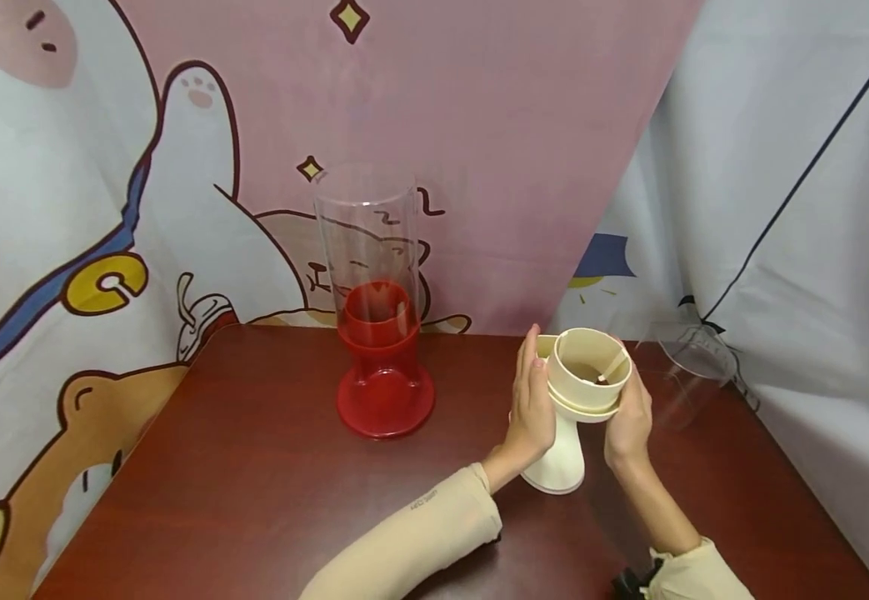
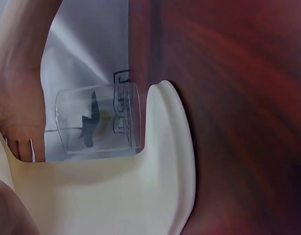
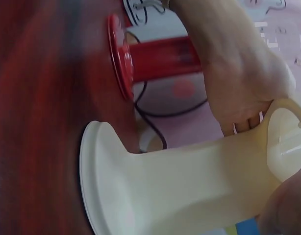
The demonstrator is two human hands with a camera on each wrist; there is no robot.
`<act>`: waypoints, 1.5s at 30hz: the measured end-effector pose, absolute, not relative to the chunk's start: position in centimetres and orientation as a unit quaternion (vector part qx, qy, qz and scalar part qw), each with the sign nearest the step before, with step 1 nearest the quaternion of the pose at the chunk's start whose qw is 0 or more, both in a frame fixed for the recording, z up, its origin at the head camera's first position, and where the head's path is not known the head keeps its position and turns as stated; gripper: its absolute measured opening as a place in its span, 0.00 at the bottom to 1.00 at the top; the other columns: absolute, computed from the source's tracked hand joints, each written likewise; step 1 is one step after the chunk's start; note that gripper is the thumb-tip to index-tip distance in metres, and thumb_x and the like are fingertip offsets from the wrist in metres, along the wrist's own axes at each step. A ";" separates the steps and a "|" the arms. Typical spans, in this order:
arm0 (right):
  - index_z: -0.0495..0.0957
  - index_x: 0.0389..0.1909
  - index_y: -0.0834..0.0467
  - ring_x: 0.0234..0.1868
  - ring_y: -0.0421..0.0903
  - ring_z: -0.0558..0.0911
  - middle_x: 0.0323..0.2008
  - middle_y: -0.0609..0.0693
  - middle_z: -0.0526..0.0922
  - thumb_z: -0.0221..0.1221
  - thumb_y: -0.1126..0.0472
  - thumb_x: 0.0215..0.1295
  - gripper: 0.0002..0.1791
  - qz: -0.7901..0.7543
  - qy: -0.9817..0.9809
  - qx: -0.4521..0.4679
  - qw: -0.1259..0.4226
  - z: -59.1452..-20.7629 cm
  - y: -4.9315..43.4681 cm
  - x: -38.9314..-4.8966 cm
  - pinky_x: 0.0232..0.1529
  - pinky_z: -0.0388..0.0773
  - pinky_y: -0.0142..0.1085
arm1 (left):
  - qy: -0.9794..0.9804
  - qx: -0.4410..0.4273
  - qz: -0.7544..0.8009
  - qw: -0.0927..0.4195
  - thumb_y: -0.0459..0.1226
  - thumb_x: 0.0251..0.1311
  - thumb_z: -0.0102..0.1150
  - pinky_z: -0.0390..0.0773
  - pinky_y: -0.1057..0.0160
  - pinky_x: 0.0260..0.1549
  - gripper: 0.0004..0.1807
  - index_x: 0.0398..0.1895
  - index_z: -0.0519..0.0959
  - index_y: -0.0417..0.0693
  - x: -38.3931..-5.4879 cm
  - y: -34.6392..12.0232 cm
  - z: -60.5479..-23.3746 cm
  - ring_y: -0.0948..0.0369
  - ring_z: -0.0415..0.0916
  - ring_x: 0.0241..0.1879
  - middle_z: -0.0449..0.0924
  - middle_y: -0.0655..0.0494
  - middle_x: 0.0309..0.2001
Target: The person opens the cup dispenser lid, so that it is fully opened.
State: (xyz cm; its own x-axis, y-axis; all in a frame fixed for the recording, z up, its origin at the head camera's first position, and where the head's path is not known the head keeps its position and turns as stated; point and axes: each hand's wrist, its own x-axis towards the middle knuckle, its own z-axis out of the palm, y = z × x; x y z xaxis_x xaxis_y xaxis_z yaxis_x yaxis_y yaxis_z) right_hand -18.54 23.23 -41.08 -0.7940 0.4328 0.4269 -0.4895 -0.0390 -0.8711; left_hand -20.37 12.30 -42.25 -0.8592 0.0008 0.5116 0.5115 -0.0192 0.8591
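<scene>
A cream pedestal base (image 1: 558, 458) with a round cup-like top stands upright on the table, its flared foot on the wood. My left hand (image 1: 533, 408) grips the left side of its upper part. On the opposite side my right hand (image 1: 629, 421) holds the rim area, some fingers hidden behind it. In the left wrist view, the fingers of the right hand (image 2: 20, 107) bend round the cream base (image 2: 91, 196). Likewise, the right wrist view has the left hand (image 3: 243, 83) curled about the cream base (image 3: 189, 181).
To the left stands a similar red base (image 1: 385, 400) with a tall clear cylinder (image 1: 367, 242) fitted on top. Behind my right hand, another clear cylinder (image 1: 696, 354) stands near the table's right back edge. Printed cloth (image 1: 479, 150) hangs along the back.
</scene>
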 end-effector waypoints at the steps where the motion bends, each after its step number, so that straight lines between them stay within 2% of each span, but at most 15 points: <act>1: 0.71 0.67 0.65 0.62 0.35 0.75 0.55 0.38 0.82 0.39 0.55 0.81 0.25 0.722 -0.614 0.021 0.319 -41.0 23.6 -19.0 0.63 0.66 0.23 | -0.674 -0.188 -0.689 0.186 0.40 0.79 0.23 0.55 0.58 0.75 0.28 0.78 0.53 0.43 -20.8 12.7 -42.2 0.57 0.54 0.77 0.56 0.54 0.77; 4: 0.75 0.64 0.62 0.56 0.37 0.77 0.50 0.39 0.84 0.39 0.55 0.81 0.24 0.727 -0.609 0.016 0.318 -41.0 24.5 -20.5 0.59 0.69 0.24 | -0.673 -0.181 -0.692 0.188 0.41 0.79 0.23 0.55 0.58 0.75 0.28 0.78 0.53 0.44 -22.0 13.7 -42.1 0.59 0.53 0.77 0.55 0.55 0.78; 10: 0.82 0.47 0.58 0.39 0.41 0.77 0.35 0.43 0.84 0.38 0.57 0.80 0.22 0.736 -0.594 0.011 0.324 -41.2 25.9 -22.9 0.46 0.72 0.28 | -0.682 -0.176 -0.682 0.196 0.39 0.79 0.23 0.55 0.58 0.75 0.28 0.78 0.53 0.42 -24.0 15.1 -42.1 0.57 0.53 0.77 0.55 0.51 0.78; 15: 0.84 0.41 0.52 0.36 0.39 0.75 0.31 0.40 0.83 0.39 0.57 0.80 0.21 0.723 -0.607 -0.004 0.330 -41.6 26.4 -24.6 0.44 0.71 0.27 | -0.698 -0.170 -0.668 0.196 0.40 0.79 0.22 0.54 0.58 0.75 0.29 0.78 0.53 0.43 -25.6 15.4 -42.1 0.58 0.53 0.77 0.56 0.50 0.77; 23: 0.84 0.41 0.50 0.38 0.38 0.76 0.31 0.39 0.83 0.39 0.55 0.80 0.22 0.731 -0.606 -0.009 0.315 -41.8 27.2 -26.5 0.45 0.70 0.26 | -0.704 -0.161 -0.663 0.199 0.41 0.79 0.22 0.56 0.59 0.75 0.28 0.79 0.53 0.46 -27.5 16.0 -42.2 0.60 0.54 0.76 0.57 0.49 0.77; 31: 0.84 0.42 0.50 0.39 0.38 0.75 0.32 0.37 0.84 0.39 0.55 0.80 0.22 0.723 -0.612 -0.018 0.320 -41.6 27.5 -26.6 0.46 0.70 0.25 | -0.710 -0.161 -0.657 0.195 0.41 0.79 0.22 0.56 0.60 0.75 0.28 0.78 0.55 0.46 -27.7 16.2 -42.0 0.60 0.55 0.76 0.59 0.50 0.76; 38: 0.85 0.41 0.50 0.37 0.37 0.76 0.30 0.38 0.84 0.40 0.54 0.80 0.22 0.732 -0.601 -0.019 0.320 -41.4 27.6 -26.4 0.44 0.70 0.25 | -0.720 -0.168 -0.648 0.184 0.44 0.79 0.22 0.57 0.62 0.74 0.28 0.78 0.55 0.54 -27.6 16.0 -42.0 0.63 0.56 0.75 0.59 0.55 0.76; 45: 0.85 0.44 0.54 0.40 0.38 0.76 0.33 0.39 0.84 0.42 0.52 0.80 0.21 0.727 -0.609 -0.033 0.316 -41.2 28.2 -26.3 0.47 0.70 0.25 | -0.732 -0.177 -0.633 0.181 0.43 0.79 0.23 0.58 0.62 0.74 0.28 0.78 0.55 0.52 -27.7 16.2 -41.8 0.61 0.57 0.75 0.60 0.52 0.75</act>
